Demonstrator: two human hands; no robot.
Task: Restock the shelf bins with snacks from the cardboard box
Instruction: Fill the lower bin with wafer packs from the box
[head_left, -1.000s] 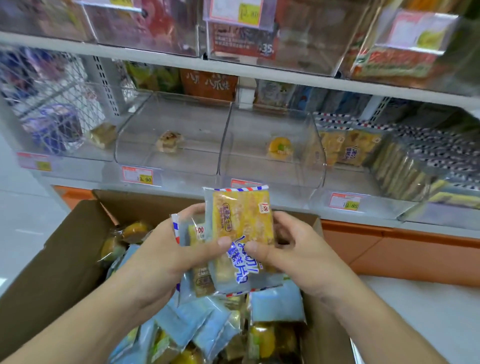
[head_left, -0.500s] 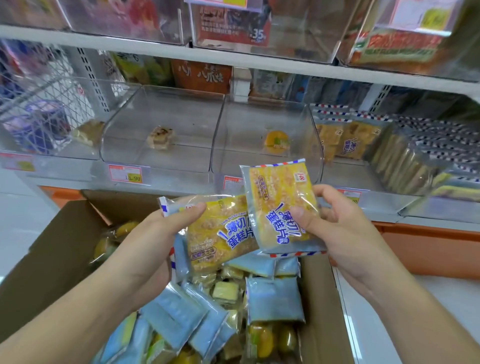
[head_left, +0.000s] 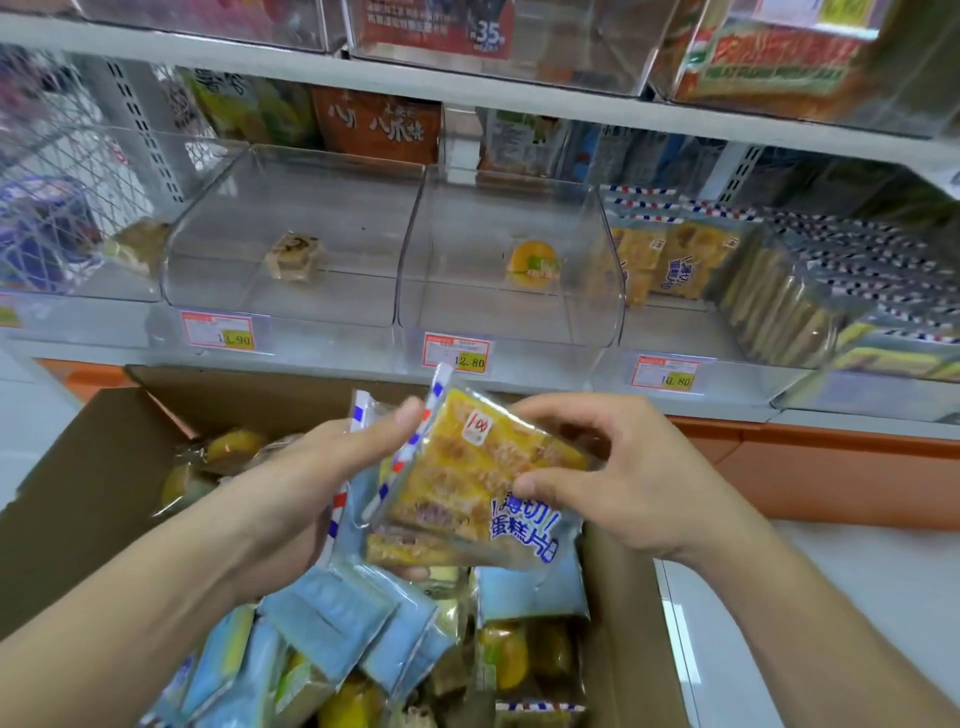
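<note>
Both hands hold a stack of yellow cake-slice packets (head_left: 467, 483) with blue lettering and red-blue striped edges, above the open cardboard box (head_left: 93, 467). My left hand (head_left: 311, 483) grips the stack from below and the left, thumb on the top edge. My right hand (head_left: 613, 467) pinches the front packet from the right. The box holds several blue packets (head_left: 332, 618) and round yellow cakes (head_left: 504, 654). On the shelf behind, a clear bin (head_left: 291, 312) holds one brown pastry (head_left: 295, 257). Another clear bin (head_left: 509, 327) holds one orange cake (head_left: 532, 265).
To the right, a bin (head_left: 727, 374) holds matching yellow packets (head_left: 675, 265) standing at its back, and further right lie rows of striped packets (head_left: 810, 291). Price tags (head_left: 457, 352) line the shelf front. A wire basket (head_left: 47, 208) stands at the left. An upper shelf (head_left: 467, 88) carries more bins.
Half a second ago the hands held one packet each, apart. Now the right hand's packet lies against the left hand's packets as one stack, lower and closer to the box.
</note>
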